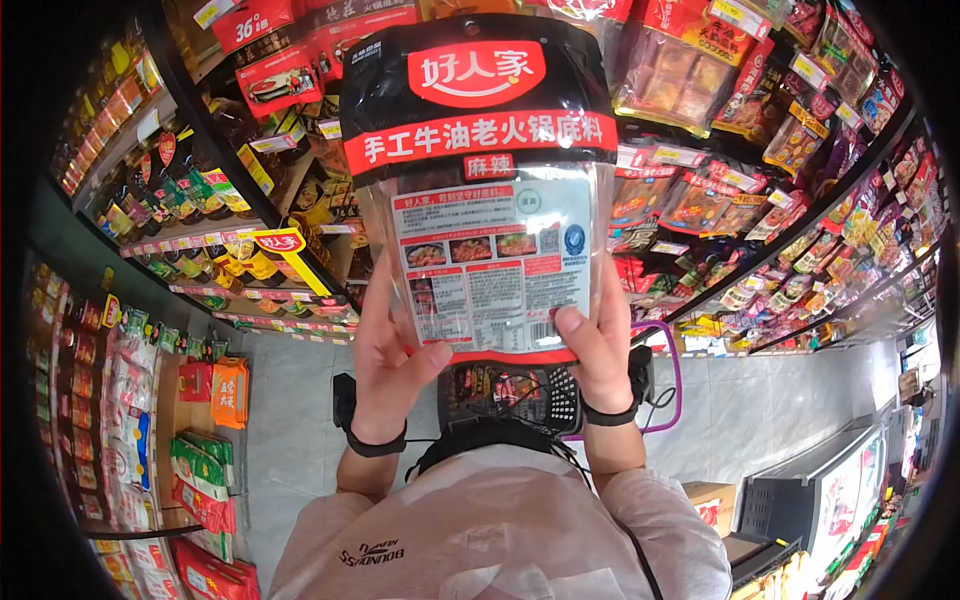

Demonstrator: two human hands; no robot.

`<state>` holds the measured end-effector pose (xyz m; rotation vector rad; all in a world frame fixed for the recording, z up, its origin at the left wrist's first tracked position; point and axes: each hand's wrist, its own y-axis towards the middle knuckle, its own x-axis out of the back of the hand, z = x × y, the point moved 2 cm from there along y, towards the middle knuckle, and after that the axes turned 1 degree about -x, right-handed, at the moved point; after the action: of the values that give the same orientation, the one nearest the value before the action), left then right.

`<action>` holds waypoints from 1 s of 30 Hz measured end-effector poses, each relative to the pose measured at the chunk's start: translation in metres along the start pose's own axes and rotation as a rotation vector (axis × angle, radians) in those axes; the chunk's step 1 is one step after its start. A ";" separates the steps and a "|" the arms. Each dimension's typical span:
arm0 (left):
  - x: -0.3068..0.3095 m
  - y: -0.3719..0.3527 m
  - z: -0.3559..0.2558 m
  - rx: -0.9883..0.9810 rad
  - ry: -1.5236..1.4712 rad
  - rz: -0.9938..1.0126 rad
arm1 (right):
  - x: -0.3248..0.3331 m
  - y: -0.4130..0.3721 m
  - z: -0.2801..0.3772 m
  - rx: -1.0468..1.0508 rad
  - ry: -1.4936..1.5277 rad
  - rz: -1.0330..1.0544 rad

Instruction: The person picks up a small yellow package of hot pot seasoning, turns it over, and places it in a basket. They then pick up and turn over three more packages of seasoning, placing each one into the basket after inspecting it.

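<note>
A large black, red and clear plastic food package (480, 140) is held upright in front of me, its printed white label facing the camera. My left hand (392, 350) grips the lower left edge, thumb on the front near the bottom corner. On the lower right edge is my right hand (602, 345), its thumb pressed on the label by the barcode. The other fingers of both hands are mostly hidden behind the package. Each wrist wears a black band.
Store shelves with hanging packets (690, 70) rise ahead and to the right; bottles and jars (190, 190) line the left shelves. A dark basket (510, 395) and a purple-rimmed basket (677, 375) are below my hands. A black display unit (800, 505) stands lower right.
</note>
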<state>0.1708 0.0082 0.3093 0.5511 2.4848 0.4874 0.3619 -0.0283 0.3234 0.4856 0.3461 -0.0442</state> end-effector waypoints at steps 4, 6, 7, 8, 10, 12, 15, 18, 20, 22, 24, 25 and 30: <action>-0.007 0.000 0.011 -0.012 0.007 0.016 | 0.013 -0.004 -0.002 -0.011 -0.006 -0.011; -0.008 -0.006 0.019 0.014 -0.008 0.009 | 0.023 -0.006 -0.008 -0.004 -0.006 -0.012; -0.010 -0.007 0.021 0.017 -0.008 0.002 | 0.029 -0.007 -0.010 0.000 -0.006 -0.012; -0.014 -0.007 0.024 0.019 -0.009 -0.003 | 0.034 -0.008 -0.013 -0.009 0.007 -0.013; -0.015 -0.007 0.029 0.049 -0.004 0.068 | 0.044 -0.013 -0.017 -0.030 0.032 -0.018; -0.014 -0.015 0.036 0.117 -0.010 0.060 | 0.054 -0.018 -0.021 -0.057 0.052 -0.014; -0.023 -0.017 0.040 0.149 -0.022 0.104 | 0.066 -0.028 -0.025 -0.086 0.071 -0.026; -0.026 -0.023 0.053 0.141 -0.041 0.111 | 0.077 -0.035 -0.024 -0.098 0.089 -0.024; -0.030 -0.026 0.059 0.130 -0.060 0.111 | 0.083 -0.040 -0.020 -0.118 0.102 -0.029; -0.037 -0.027 0.062 0.115 -0.083 0.128 | 0.088 -0.044 -0.016 -0.116 0.096 -0.032; -0.046 -0.028 0.063 0.132 -0.060 0.150 | 0.094 -0.049 -0.013 -0.115 0.096 -0.042; -0.050 -0.028 0.063 0.140 -0.049 0.161 | 0.097 -0.051 -0.013 -0.115 0.100 -0.049; -0.060 -0.038 0.078 0.122 -0.046 0.180 | 0.110 -0.062 -0.004 -0.112 0.115 -0.059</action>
<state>0.2514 -0.0357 0.2562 0.8310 2.4440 0.3882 0.4567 -0.0770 0.2551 0.3681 0.4726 -0.0542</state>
